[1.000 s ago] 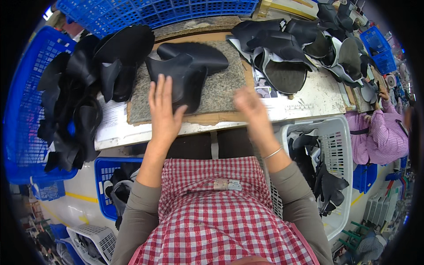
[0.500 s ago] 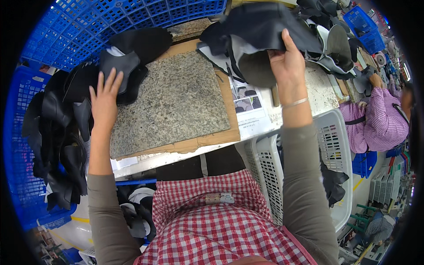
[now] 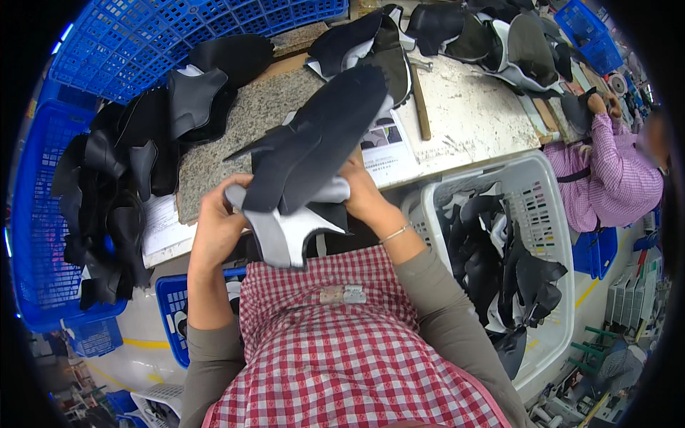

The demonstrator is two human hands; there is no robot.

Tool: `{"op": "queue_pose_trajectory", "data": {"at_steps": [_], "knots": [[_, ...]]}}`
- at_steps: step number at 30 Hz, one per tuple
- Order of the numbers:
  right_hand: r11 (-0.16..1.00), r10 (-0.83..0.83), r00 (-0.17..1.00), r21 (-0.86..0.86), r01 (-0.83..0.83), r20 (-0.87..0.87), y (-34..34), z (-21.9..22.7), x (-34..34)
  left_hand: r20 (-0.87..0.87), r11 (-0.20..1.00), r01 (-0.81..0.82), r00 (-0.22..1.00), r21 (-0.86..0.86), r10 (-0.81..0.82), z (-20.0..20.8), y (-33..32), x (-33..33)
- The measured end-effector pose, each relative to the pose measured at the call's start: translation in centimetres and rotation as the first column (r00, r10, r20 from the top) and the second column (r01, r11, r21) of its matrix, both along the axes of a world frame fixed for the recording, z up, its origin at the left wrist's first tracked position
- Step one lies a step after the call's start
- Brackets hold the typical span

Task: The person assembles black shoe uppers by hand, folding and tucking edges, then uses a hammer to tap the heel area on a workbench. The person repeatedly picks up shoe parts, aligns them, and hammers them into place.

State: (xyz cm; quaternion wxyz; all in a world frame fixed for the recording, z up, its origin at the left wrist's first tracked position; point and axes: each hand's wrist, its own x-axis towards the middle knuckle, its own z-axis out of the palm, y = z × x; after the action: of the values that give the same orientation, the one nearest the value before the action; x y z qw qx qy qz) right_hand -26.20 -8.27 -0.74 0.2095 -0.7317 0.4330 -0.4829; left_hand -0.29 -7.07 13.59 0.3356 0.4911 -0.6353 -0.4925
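A black shoe upper (image 3: 307,143) with white and grey lining is up in front of my body, above the near edge of a speckled stone slab (image 3: 207,171). My left hand (image 3: 220,225) is closed on its lower left, thumb and fingers pinching the grey edge. On the other side my right hand (image 3: 367,191) grips the upper near its pale lining; its fingertips are hidden behind the piece. Left of the slab lies a stack of dark leather pieces (image 3: 196,103). Beyond the held piece, more black uppers (image 3: 357,46) lie along the far side of the bench.
A white basket (image 3: 531,192) of dark pieces stands at the right, a blue crate (image 3: 36,214) at the left. Another blue crate (image 3: 150,43) tilts at the back. A wooden-handled hammer (image 3: 421,103) lies on the white bench (image 3: 471,121). A co-worker in pink checks (image 3: 614,171) works at far right.
My right hand has brought a shoe upper from the far right pile toward my body. My left hand has left the leather stack and taken hold of the upper too.
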Motion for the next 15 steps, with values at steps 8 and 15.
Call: {"op": "queue_pose_trajectory", "data": {"at_steps": [8, 15], "knots": [[0.951, -0.290, 0.940, -0.169, 0.260, -0.183, 2.3, 1.5, -2.5, -0.347, 0.899, -0.408, 0.876, -0.158, 0.336, 3.0, 2.9, 4.8], [0.826, -0.552, 0.792, -0.043, 0.562, -0.260, -6.2, 0.5, -6.8, 0.107, 0.834, -0.312, 0.911, -0.455, 0.399, 4.8, 2.9, 9.3]]}}
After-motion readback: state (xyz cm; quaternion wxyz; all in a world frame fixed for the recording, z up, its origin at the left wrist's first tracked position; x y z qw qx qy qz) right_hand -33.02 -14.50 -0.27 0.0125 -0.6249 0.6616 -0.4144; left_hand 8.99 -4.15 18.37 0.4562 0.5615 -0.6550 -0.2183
